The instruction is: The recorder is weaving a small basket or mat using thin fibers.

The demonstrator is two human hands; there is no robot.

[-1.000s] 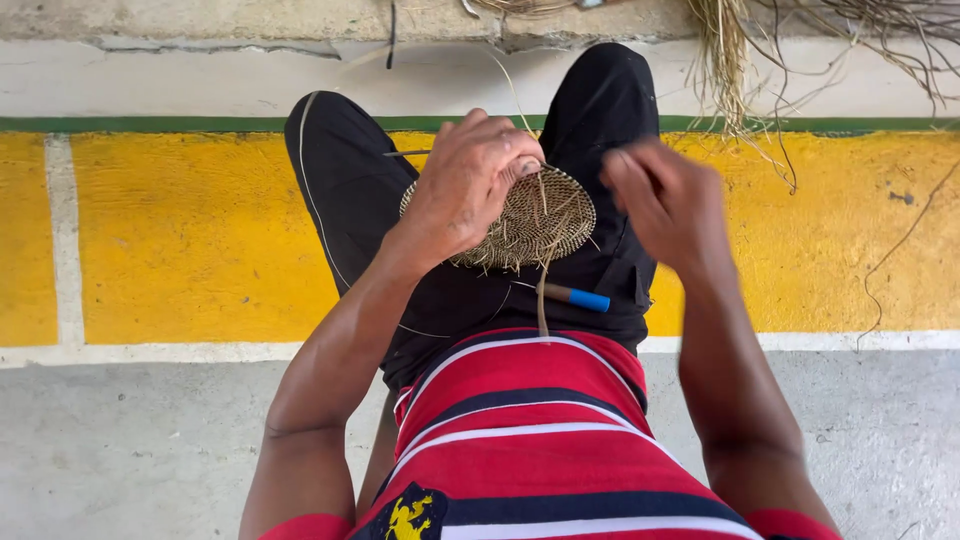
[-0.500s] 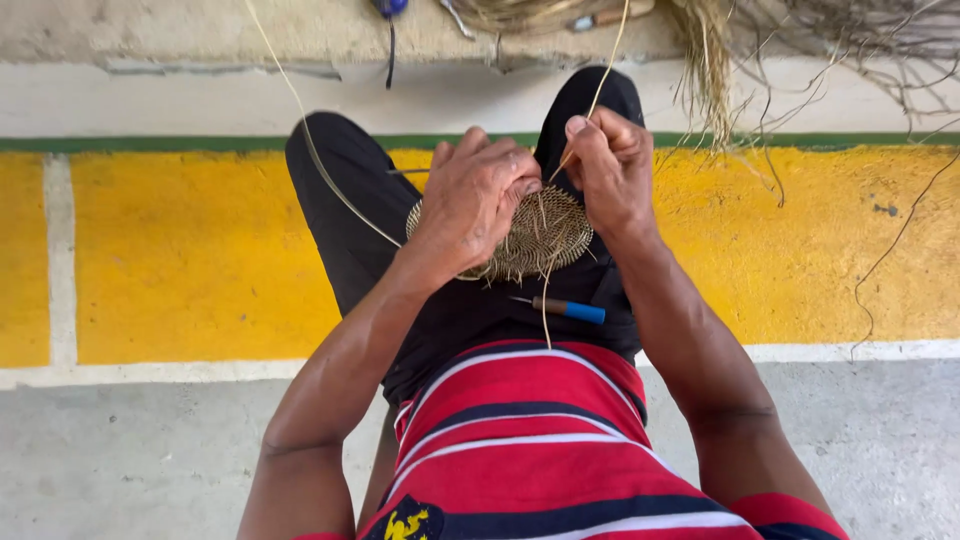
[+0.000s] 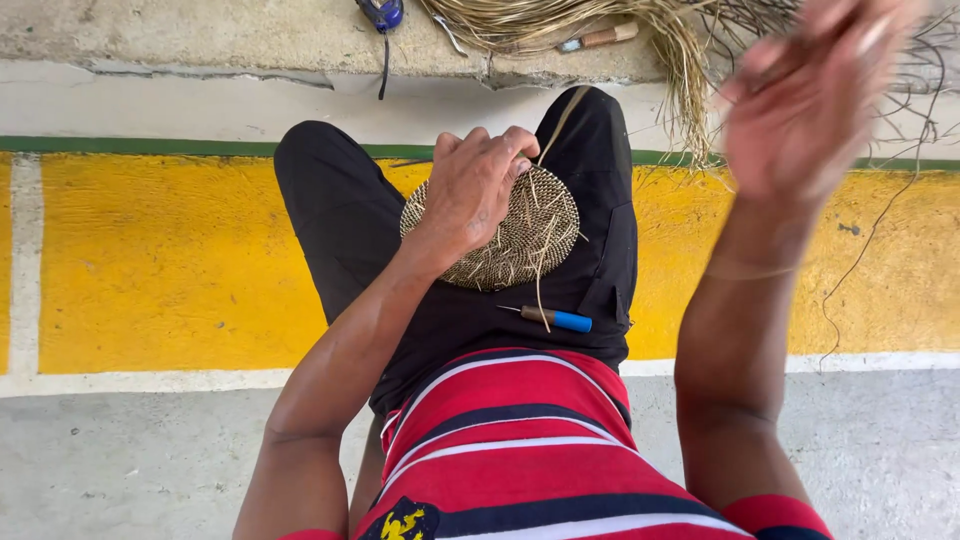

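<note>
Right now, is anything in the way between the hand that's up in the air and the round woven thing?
Nothing visible blocks it. The right hand is raised, blurred, over open space; the left hand presses on the woven disc, covering its left part.

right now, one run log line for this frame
left hand pressing woven disc on lap | right hand raised, blurred, grip unclear | awl on lap | straw bundle ahead

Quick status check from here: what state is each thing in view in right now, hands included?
left hand: pressed flat on the woven disc, holding it on the lap
right hand: raised high, blurred, grip unclear
woven disc: unfinished, loose strand ends sticking out
awl: lying loose on the lap, untouched
straw bundle: lying loose on the ledge
</note>
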